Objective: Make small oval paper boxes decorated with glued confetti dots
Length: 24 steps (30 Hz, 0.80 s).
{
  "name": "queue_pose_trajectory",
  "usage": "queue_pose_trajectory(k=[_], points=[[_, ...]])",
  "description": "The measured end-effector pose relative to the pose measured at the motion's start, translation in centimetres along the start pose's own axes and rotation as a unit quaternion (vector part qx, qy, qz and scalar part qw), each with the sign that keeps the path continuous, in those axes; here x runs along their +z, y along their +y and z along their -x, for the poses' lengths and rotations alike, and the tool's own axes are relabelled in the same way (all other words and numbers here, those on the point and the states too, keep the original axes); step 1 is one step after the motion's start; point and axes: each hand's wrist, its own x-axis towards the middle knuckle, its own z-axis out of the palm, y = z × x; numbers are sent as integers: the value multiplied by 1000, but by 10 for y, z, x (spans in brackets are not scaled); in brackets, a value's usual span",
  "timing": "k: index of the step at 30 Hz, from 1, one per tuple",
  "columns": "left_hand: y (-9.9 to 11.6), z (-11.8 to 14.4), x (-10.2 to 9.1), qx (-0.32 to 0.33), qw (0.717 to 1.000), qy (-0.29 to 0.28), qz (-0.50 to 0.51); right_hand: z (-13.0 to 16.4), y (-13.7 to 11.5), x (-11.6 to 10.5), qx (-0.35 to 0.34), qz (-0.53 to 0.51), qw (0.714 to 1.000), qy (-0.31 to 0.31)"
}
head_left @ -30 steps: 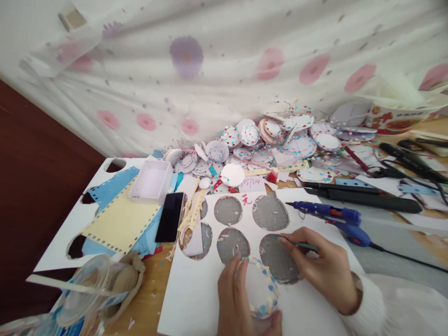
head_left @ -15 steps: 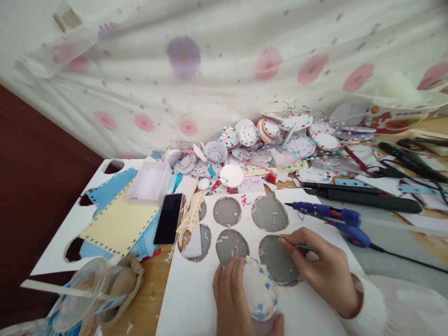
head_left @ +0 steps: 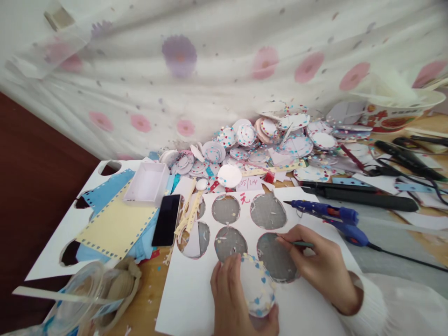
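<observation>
At the far left the table's edge drops off beside a dark red-brown floor [head_left: 31,177], and a white card sheet [head_left: 52,252] with round cut-outs overhangs that edge. On it lie a yellow perforated sheet [head_left: 117,226], a shallow white box [head_left: 146,183] and a glossy black phone [head_left: 167,220], packed close. A crumpled clear plastic roll [head_left: 87,294] fills the near-left corner.

In the middle a white sheet [head_left: 189,298] with six round holes shows grey mat through them; bare paper lies toward the near edge. The left hand [head_left: 231,303] presses flat on this sheet, fingers curled around a round paper disc [head_left: 259,287] rimmed with small coloured dots, pinning it just below the holes. The right hand [head_left: 320,268] pinches a thin green-handled tool [head_left: 301,243], its tip over the lower right hole beside the disc.

Behind, a heap of similar dotted discs [head_left: 266,140] crowds against a flowered white cloth [head_left: 224,65]. To the right a blue glue gun [head_left: 329,215] lies just beyond the right hand, a long black tool [head_left: 364,198] behind it.
</observation>
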Motion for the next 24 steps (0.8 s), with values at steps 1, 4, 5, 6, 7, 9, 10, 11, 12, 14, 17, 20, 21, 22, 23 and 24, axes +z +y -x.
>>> queue_pose_trajectory(k=[1, 4, 5, 6, 7, 9, 10, 11, 12, 14, 17, 20, 21, 22, 23, 24], points=[[0, 0, 0, -1, 1000, 1, 0, 1, 1, 0, -2, -1, 1000, 0], [-1, 1, 1, -4, 1000, 1, 1, 4, 2, -1, -12, -19, 1000, 12], [-1, 2, 1, -5, 1000, 0, 1, 4, 2, -1, -14, -26, 999, 13], [-1, 2, 2, -6, 1000, -1, 2, 4, 1, 0, -16, -32, 999, 8], [-1, 2, 2, -7, 1000, -2, 3, 4, 1, 0, -19, -35, 999, 1], [-1, 3, 3, -7, 1000, 2, 4, 3, 1, 2, -25, -35, 999, -13], [-1, 4, 3, -7, 1000, 5, 5, 3, 1, 3, -25, -31, 999, -18], [-1, 4, 3, -7, 1000, 8, 6, 3, 1, 4, -22, -28, 999, -21], [-1, 4, 3, -6, 1000, 10, 6, 3, 1, 4, -18, -25, 999, -24], [-2, 4, 3, -6, 1000, 7, 7, 3, 1, 4, -10, -19, 999, -29], [-3, 4, 2, -5, 1000, -2, 14, 3, 0, 2, -16, -22, 999, -24], [-5, 1, 1, -5, 999, -29, 36, 2, -2, -2, -26, -57, 998, 8], [-5, -1, 0, -5, 998, -42, 45, 1, -3, -4, -26, -72, 997, 22], [-6, -5, -2, -2, 997, -57, 56, 0, -5, -5, -27, -88, 995, 38], [-7, -9, -6, 2, 995, -73, 72, -1, -7, -6, -31, -104, 993, 52], [-8, -16, -11, 8, 992, -89, 92, -3, -8, -8, -35, -123, 990, 63]])
